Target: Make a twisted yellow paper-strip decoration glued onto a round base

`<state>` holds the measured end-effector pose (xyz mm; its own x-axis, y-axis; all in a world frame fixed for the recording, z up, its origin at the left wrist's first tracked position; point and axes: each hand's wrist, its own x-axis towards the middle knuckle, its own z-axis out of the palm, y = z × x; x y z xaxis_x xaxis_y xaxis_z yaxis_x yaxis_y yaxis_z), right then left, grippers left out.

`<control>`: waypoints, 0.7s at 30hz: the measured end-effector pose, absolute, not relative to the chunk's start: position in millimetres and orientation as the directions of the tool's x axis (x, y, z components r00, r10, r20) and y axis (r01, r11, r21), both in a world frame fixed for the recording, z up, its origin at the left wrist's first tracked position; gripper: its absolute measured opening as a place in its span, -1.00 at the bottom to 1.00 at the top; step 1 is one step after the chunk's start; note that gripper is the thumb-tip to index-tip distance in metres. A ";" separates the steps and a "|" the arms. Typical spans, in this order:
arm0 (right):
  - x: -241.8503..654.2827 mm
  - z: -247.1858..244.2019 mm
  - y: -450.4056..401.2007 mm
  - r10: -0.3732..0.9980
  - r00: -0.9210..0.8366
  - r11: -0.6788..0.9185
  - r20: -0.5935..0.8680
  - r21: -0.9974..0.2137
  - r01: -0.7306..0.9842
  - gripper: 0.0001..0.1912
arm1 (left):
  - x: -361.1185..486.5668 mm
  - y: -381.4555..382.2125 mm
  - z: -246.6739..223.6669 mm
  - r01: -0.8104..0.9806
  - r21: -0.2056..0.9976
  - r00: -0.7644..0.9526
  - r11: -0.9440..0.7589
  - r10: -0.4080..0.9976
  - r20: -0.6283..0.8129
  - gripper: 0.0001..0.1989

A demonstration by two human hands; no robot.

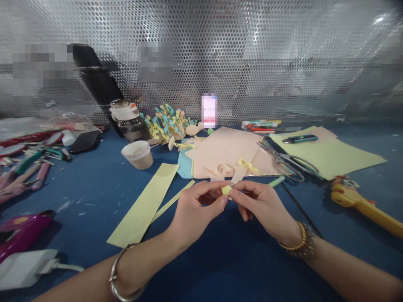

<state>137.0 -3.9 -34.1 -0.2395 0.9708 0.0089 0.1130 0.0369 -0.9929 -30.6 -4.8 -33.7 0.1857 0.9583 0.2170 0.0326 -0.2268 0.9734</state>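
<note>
Between my two hands is a small folded piece of yellow paper (pixel 226 190). My left hand (pixel 200 205) pinches it from the left with thumb and forefinger. From the other side my right hand (pixel 261 201) grips it, its fingers curled and partly hidden. Just left of my left hand lie a wide yellow paper strip (pixel 146 203) and a narrow yellow strip (pixel 173 202). Behind the hands are pink paper sheets (pixel 217 149) with curled pink strips (pixel 225 169) and a small yellow paper bow (pixel 248 164) on top.
Scissors (pixel 288 161) and a cutter knife (pixel 300 139) lie at right, near a yellow-handled tool (pixel 362 203). A white cup (pixel 137 155), a dark jar (pixel 130 123) and a bunch of paper-decorated sticks (pixel 170 121) stand back left. A purple tool (pixel 23 233) and white charger (pixel 28 268) sit front left.
</note>
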 end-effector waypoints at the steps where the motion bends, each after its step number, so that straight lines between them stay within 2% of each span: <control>1: 136.9 -34.3 -3.9 0.970 -0.244 0.040 0.009 -0.992 0.121 -0.75 | -30.6 -4.7 -33.8 0.032 0.973 0.186 -0.230 0.958 0.221 -0.76; 5: 137.1 -34.5 -3.6 0.967 -0.256 0.049 0.009 -0.988 0.150 -0.74 | -30.7 -3.8 -33.9 0.009 0.979 0.196 -0.203 0.961 0.197 -0.76; 12: 137.2 -32.0 -4.2 0.964 -0.264 0.055 0.009 -0.984 0.169 -0.75 | -31.3 0.0 -34.2 -0.129 0.991 0.249 -0.040 0.966 0.071 -0.77; 17: 136.9 -31.3 -4.0 0.966 -0.259 0.057 0.015 -0.987 0.153 -0.76 | -31.3 2.3 -38.0 -0.288 0.950 0.323 0.119 0.946 -0.020 -0.78; 21: 136.8 -34.5 -3.3 0.968 -0.248 0.056 0.030 -0.994 0.098 -0.78 | -31.5 3.5 -37.7 -0.343 0.907 0.395 0.243 0.914 -0.096 -0.80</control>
<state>136.8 -3.3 -34.5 -0.2482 0.9682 0.0297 0.0981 0.0557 -0.9936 -31.5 3.5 -37.7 0.3953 0.9136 -0.0955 -0.3426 0.2431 0.9075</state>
